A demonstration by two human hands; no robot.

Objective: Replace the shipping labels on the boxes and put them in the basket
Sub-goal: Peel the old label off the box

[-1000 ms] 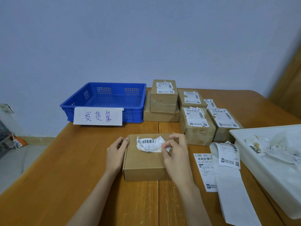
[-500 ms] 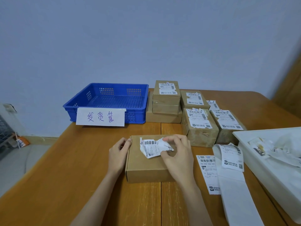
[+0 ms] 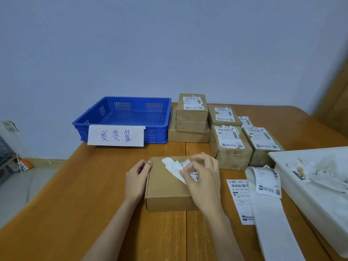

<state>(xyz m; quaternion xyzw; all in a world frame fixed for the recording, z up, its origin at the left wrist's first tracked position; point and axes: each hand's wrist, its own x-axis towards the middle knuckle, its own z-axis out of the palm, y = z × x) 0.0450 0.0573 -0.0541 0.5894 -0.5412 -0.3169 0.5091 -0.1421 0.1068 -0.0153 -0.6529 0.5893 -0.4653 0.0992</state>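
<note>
A flat brown box (image 3: 165,189) lies on the table in front of me. My left hand (image 3: 137,178) holds its left edge, fingers curled over the corner. My right hand (image 3: 202,178) pinches the old white label (image 3: 174,167), which is crumpled and mostly peeled up, blank underside showing. The blue basket (image 3: 124,114) stands at the back left with a handwritten paper sign on its front. A strip of new labels (image 3: 267,185) lies to the right of the box.
Several labelled brown boxes (image 3: 228,146) are stacked behind and right of the flat box. One loose label (image 3: 240,198) lies beside the strip. A white tray (image 3: 318,187) with torn paper scraps fills the right edge. The wooden table (image 3: 75,194) ends at the left.
My right hand has pulled the old label further off the box, turning it over so its blank underside shows. The left hand has stayed on the box's left edge.
</note>
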